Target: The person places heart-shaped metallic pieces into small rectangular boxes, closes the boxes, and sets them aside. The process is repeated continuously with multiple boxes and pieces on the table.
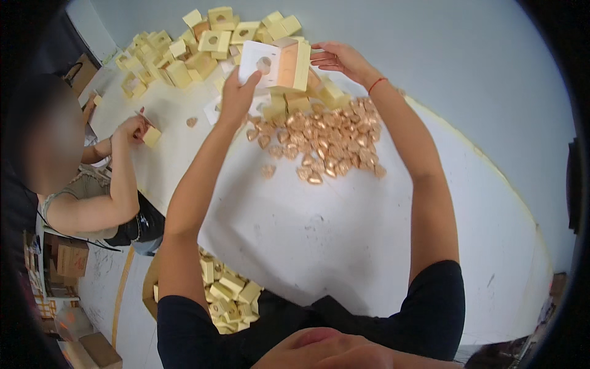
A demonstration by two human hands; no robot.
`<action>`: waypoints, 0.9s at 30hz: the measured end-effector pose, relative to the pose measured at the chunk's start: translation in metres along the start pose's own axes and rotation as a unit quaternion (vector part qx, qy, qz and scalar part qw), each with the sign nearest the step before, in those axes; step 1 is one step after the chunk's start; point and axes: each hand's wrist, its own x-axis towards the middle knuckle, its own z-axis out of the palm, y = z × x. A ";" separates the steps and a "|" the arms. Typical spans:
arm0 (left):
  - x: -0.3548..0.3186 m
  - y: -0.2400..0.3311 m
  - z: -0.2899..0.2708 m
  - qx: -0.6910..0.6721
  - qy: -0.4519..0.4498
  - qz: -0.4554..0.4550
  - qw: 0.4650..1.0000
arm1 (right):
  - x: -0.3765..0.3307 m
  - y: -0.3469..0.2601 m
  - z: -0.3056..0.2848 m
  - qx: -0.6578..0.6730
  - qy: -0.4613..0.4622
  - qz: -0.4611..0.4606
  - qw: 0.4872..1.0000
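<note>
My left hand [236, 98] grips an unfolded pale yellow box [301, 64] by its white flap, thumb on the near face. The flap has a rounded cut-out, and the inside of the box looks orange-brown. Just right of the box is my right hand [345, 61], fingers stretched toward its side, holding nothing that I can see; whether the fingertips touch it I cannot tell. Below both hands lies a loose heap of shiny copper-coloured, heart-shaped pieces [329, 141]. Several more yellow boxes [295, 101] lie between that heap and my hands.
Behind my left hand is a pile of yellow boxes [215, 42] on the white table [276, 227]. A co-worker [92, 203] at the left holds a small yellow box [151, 136]. Near my left elbow, below the table, a carton holds more boxes [230, 295]. A wall [430, 49] borders the far side.
</note>
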 end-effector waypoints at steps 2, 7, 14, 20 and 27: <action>-0.058 0.024 -0.008 0.017 -0.028 0.050 0.998 | -0.028 -0.011 -0.004 -0.112 -0.076 -0.009 0.991; -0.211 0.034 -0.027 0.153 -0.131 0.025 0.979 | -0.060 0.034 0.017 -0.283 -0.036 -0.080 0.955; -0.269 -0.002 -0.013 0.069 0.044 0.015 0.997 | -0.027 0.056 0.061 -0.468 0.097 -0.143 0.867; -0.283 -0.006 -0.017 -0.049 -0.056 -0.082 0.994 | -0.061 0.054 0.074 -0.484 0.070 -0.287 0.823; -0.179 -0.019 -0.036 -0.044 0.047 -0.030 0.997 | -0.048 0.051 0.008 -0.393 0.196 -0.208 0.874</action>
